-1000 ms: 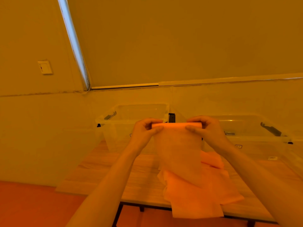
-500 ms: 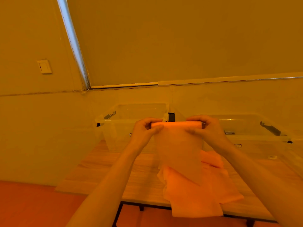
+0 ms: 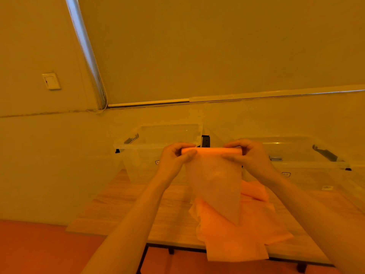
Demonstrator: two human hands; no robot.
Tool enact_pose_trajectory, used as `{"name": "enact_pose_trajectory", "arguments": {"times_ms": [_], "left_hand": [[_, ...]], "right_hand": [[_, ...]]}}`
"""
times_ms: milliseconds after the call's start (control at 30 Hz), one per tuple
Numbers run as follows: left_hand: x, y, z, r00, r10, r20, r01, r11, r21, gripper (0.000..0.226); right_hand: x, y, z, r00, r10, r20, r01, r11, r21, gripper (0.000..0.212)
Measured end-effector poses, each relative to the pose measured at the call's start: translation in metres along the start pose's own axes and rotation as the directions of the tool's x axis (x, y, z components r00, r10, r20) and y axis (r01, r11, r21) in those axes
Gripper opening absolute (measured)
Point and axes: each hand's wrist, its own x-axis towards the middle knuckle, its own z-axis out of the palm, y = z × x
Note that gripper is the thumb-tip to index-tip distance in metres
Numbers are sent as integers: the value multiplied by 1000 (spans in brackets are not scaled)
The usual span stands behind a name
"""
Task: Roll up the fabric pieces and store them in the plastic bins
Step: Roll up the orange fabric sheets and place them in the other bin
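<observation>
A thin orange fabric piece (image 3: 214, 180) hangs in the air in front of me, its top edge wound into a tight roll. My left hand (image 3: 174, 159) pinches the roll's left end and my right hand (image 3: 249, 157) pinches its right end. The loose tail of the sheet drops down over a pile of orange fabric pieces (image 3: 237, 234) lying on the wooden table (image 3: 122, 206). Behind my hands stand two clear plastic bins, the left bin (image 3: 142, 155) and the right bin (image 3: 308, 167), both without lids.
The fabric pile overhangs the table's near edge. A wall runs close behind the bins, with a roller blind and its bead cord (image 3: 98, 76) at upper left and a wall switch (image 3: 51, 81). An orange floor (image 3: 29, 250) lies to the left below the table.
The hanging tail has become slightly shorter as the roll at the top takes in more fabric. Both hands stay at the same height.
</observation>
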Motion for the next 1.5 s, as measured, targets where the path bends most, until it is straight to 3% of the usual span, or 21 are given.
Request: {"name": "enact_pose_trajectory", "arguments": {"times_ms": [267,467,600,833,1067,1200,1500], "left_hand": [[0,0,0,998,-5,55,4,1000,22,25],[-1,0,3,1000,-18,-9,18,1000,8,16],[-3,1,3,999,-37,-8,37,999,10,11],[-2,2,2,997,-17,71,15,999,37,22],[-2,0,3,1000,-26,0,26,1000,11,11],[-3,0,3,999,-49,-5,49,998,40,6],[-3,0,0,991,-29,132,27,1000,12,27]], "right_hand": [[2,6,-1,999,16,-37,-16,1000,-3,9],[2,10,0,999,24,-21,-26,997,-71,27],[2,8,1,1000,18,-11,-18,997,-79,21],[1,12,-1,997,55,-52,-60,993,-99,16],[0,13,0,999,50,-8,-51,991,-124,27],[0,11,1,999,37,-8,-38,994,-104,23],[0,15,1,999,25,-40,-30,994,-108,11]]}}
